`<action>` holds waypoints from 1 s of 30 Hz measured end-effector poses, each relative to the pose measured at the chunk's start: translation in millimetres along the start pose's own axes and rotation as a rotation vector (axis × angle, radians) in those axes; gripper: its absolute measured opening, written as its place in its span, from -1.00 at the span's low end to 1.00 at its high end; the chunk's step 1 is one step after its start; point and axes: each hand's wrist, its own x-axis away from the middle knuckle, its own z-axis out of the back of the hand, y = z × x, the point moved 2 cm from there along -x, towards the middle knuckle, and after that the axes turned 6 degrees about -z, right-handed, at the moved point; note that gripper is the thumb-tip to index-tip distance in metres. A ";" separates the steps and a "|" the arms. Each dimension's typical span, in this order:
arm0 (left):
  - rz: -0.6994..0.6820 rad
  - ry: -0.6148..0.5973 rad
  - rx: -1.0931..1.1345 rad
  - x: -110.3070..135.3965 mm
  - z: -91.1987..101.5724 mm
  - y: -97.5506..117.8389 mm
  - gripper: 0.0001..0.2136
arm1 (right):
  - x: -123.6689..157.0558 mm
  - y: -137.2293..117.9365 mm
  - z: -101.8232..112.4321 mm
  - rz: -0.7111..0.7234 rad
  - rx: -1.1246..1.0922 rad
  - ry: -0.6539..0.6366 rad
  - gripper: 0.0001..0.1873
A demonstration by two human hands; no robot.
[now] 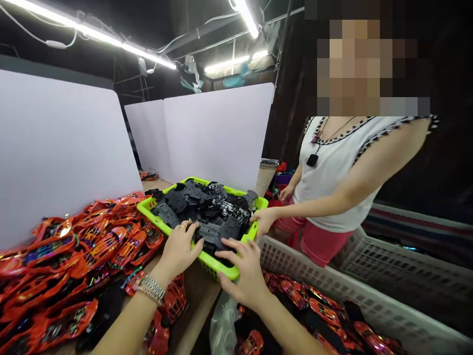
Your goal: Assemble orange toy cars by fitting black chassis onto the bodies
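A lime-green plastic basket sits in front of me, heaped with dark grey and black moulded plastic parts. My left hand grips its near rim, fingers over the edge and touching the parts inside. Around the near right corner my right hand is closed, the fingers lying over the rim and the thumb on the outer side. On the basket's right side another person's hand holds the rim. Both of my palms are hidden from view.
Red-orange toy car shells lie piled on the table at left. At lower right, a white slatted crate contains more red cars, with a clear plastic bag beside it. White partitions stand behind; a person stands at right.
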 end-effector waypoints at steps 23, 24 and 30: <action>0.342 0.018 0.009 -7.4 4.4 3.0 -0.51 | -70.3 35.3 -15.6 -0.181 0.231 -0.077 -0.43; 0.357 0.013 0.016 -4.3 2.7 4.9 -0.52 | -71.0 38.2 -18.6 -0.173 0.235 -0.105 -0.45; 0.461 0.162 0.083 58.4 11.4 16.2 -0.58 | -52.6 10.1 -8.2 0.004 0.083 0.154 -0.47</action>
